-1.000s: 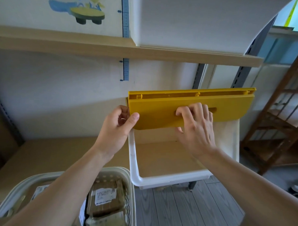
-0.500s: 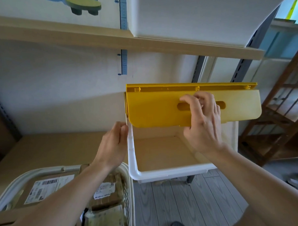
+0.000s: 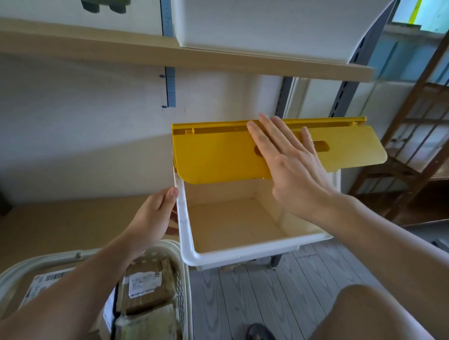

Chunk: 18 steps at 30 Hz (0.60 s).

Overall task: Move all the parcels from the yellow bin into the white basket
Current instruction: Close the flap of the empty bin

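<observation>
My right hand (image 3: 292, 165) lies flat, fingers straight, against the raised yellow lid (image 3: 217, 154) of the yellow bin (image 3: 246, 253), gripping nothing. My left hand (image 3: 154, 218) holds nothing, its thumb touching the bin's left rim. Below my left forearm, the parcels (image 3: 143, 287) sit in the white basket (image 3: 179, 280).

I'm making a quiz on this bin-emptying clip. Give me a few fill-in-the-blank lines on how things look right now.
1. The bin's flap is coloured ____.
2. Inside, the bin holds ____ parcels.
3. The right hand lies on the flap with fingers ____.
4. The parcels lie in the white ____ at lower left.

Missing words: yellow; no; straight; basket
</observation>
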Tool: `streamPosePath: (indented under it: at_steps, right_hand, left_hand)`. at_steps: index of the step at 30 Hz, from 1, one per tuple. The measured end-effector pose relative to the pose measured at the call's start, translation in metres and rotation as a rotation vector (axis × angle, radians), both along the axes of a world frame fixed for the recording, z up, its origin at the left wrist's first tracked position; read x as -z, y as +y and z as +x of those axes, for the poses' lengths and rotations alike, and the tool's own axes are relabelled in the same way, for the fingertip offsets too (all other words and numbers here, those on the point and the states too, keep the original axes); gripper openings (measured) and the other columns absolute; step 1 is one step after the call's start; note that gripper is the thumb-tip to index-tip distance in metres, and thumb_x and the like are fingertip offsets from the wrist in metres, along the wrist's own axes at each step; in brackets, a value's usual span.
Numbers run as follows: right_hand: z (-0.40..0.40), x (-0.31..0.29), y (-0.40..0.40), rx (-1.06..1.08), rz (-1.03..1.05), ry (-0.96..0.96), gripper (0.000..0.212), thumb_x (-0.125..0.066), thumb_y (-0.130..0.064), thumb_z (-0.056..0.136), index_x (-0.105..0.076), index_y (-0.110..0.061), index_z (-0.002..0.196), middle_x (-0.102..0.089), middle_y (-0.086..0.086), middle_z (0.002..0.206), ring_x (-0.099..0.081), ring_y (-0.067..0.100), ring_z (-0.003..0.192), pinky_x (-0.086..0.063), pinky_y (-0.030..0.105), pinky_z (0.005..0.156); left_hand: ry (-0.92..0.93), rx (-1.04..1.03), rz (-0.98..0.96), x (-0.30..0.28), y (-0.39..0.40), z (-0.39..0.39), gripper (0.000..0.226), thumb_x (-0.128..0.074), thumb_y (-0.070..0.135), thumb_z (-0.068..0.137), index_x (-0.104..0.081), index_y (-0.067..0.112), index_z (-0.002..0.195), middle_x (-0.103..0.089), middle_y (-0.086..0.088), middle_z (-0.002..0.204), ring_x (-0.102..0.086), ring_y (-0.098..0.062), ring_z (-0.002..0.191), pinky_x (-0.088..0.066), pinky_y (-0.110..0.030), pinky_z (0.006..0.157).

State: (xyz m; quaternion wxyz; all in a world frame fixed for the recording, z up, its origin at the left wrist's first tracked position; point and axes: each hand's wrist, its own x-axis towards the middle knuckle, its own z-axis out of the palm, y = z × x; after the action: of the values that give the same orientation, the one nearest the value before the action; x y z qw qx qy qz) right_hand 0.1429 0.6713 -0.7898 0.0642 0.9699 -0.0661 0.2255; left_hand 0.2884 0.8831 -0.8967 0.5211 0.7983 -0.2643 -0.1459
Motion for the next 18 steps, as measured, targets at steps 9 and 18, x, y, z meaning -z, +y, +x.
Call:
streamPosePath:
  at_steps: [9, 18]
  right_hand:
    - [-0.029, -0.021, 0.010, -0.067, 0.010, -0.001, 0.076, -0.053, 0.015, 0.085, -0.040, -0.010, 0.156, -0.046, 0.006, 0.156, -0.044, 0.027, 0.143, -0.034, 0.043, 0.116]
    - [-0.048, -0.029, 0.013, -0.151, 0.111, 0.374, 0.059, -0.048, 0.006, 0.089, -0.057, -0.024, 0.139, -0.067, -0.004, 0.120, -0.064, 0.017, 0.107, -0.055, 0.039, 0.093]
  left_hand:
    - [0.174, 0.010, -0.068, 0.001, 0.003, 0.006, 0.046, -0.034, 0.042, 0.110, -0.063, 0.007, 0.112, -0.065, -0.029, 0.102, -0.067, -0.025, 0.078, -0.064, -0.048, 0.079]
    - [0.223, -0.023, -0.095, 0.002, 0.001, 0.004, 0.039, -0.035, 0.031, 0.113, -0.069, 0.016, 0.102, -0.076, -0.016, 0.093, -0.072, -0.038, 0.091, -0.062, -0.045, 0.075]
